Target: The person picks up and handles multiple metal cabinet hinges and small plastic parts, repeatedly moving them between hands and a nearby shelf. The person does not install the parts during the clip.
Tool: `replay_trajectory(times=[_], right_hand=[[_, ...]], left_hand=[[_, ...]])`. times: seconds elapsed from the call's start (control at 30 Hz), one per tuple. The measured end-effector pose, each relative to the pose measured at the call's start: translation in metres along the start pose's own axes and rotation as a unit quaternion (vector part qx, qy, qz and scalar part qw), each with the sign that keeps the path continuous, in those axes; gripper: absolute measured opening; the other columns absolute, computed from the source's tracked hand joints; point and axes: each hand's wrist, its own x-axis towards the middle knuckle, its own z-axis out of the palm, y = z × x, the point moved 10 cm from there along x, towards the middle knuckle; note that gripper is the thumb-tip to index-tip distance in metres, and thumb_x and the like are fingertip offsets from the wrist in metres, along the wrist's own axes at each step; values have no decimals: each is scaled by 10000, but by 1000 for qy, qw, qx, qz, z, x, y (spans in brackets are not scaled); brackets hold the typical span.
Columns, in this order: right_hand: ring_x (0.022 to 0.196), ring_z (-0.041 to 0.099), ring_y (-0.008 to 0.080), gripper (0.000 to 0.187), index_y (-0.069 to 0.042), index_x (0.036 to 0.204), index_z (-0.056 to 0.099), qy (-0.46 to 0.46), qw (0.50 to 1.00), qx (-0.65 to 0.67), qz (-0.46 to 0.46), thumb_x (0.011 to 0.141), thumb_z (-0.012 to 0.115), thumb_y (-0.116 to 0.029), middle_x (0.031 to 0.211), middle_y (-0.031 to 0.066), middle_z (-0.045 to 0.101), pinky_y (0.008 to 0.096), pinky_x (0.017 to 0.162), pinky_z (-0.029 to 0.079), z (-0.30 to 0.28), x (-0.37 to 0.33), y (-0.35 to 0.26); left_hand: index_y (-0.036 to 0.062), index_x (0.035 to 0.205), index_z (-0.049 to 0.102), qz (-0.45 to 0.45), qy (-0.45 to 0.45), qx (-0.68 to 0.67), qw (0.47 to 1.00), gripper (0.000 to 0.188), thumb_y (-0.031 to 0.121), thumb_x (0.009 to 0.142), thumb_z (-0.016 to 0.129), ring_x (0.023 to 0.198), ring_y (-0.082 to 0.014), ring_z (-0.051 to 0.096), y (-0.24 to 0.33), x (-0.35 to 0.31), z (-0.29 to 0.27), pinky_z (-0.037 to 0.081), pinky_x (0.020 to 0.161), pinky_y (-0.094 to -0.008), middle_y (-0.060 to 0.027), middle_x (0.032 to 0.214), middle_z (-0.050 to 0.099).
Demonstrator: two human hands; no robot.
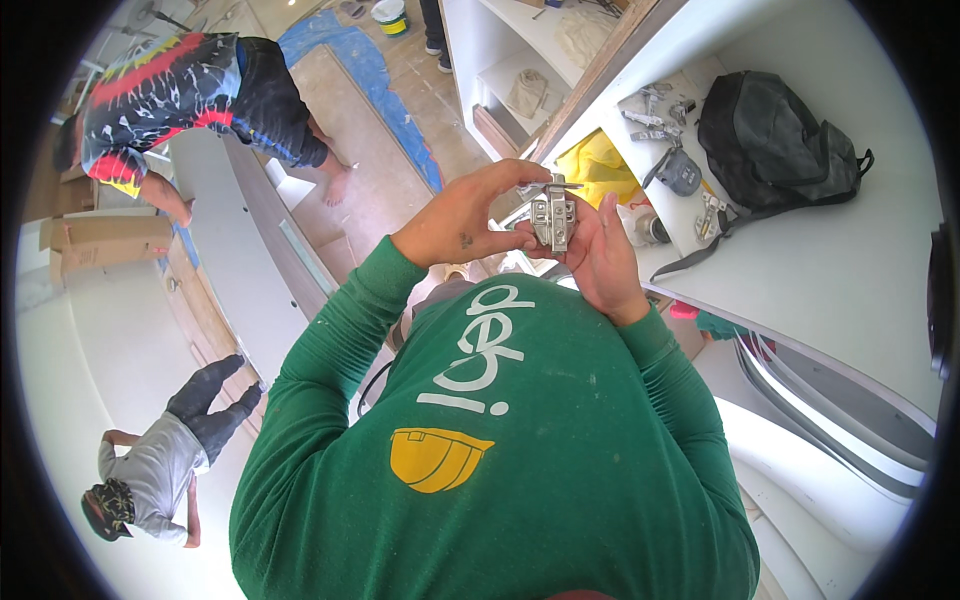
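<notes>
A silver metal cabinet hinge (553,218) is held up in front of my chest. My left hand (465,215) pinches it from the left, with thumb and forefinger at its side and upper end. On the other side, my right hand (608,262) cups the hinge against its fingers, the thumb pointing up and away from the metal. Parts of the right fingers are hidden behind the hinge. More loose metal hinges (655,118) lie on the white cabinet shelf (790,262) to my right.
A black backpack (765,140) and a small dark pouch (679,172) sit on that shelf, beside a yellow bag or cloth (598,168). At far left, a person in a multicoloured shirt (165,105) bends over a long panel (225,215); another in grey (165,465) stands nearer. A bucket (391,18) stands at the back.
</notes>
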Motion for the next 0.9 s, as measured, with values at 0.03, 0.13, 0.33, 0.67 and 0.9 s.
replay_trajectory(times=[0.03,0.13,0.33,0.67,0.9], right_hand=[[1189,685,222,830,8,1551,362,2,1000,3,0,1104,132,-653,1327,141,665,378,986,556,0,0,0],[1185,686,226,827,10,1542,371,6,1000,9,1,1106,130,-650,1310,147,674,386,987,558,2,-2,-1],[1131,708,237,708,-20,1469,473,30,999,40,-16,1138,180,-574,1243,161,702,396,954,569,-11,-3,5],[967,719,183,646,-28,1433,520,83,976,-201,17,1095,464,-576,1060,83,707,311,798,576,-14,1,-1],[791,723,226,547,-98,1381,624,156,912,-376,51,1046,593,-529,912,125,749,350,760,555,-79,-4,17]], left_hand=[[98,1472,551,3,0,-1,1000,743,246,821,876,1257,-280,614,0,-1,0,483,1045,-424,-104,1421,624],[100,1472,552,4,-3,2,1000,740,243,823,876,1270,-284,610,-1,-1,1,481,1049,-427,-107,1431,617],[106,1470,547,3,-14,-17,1000,719,206,835,869,1285,-251,593,-1,2,4,479,1053,-424,-92,1433,613],[68,1447,513,-239,71,-458,853,395,301,1131,468,1062,-160,628,-68,-1,71,520,912,-302,-65,1286,642],[27,1376,543,-328,89,-551,762,379,298,1132,440,1092,-273,696,-136,-23,113,580,936,-422,-161,1261,679]])
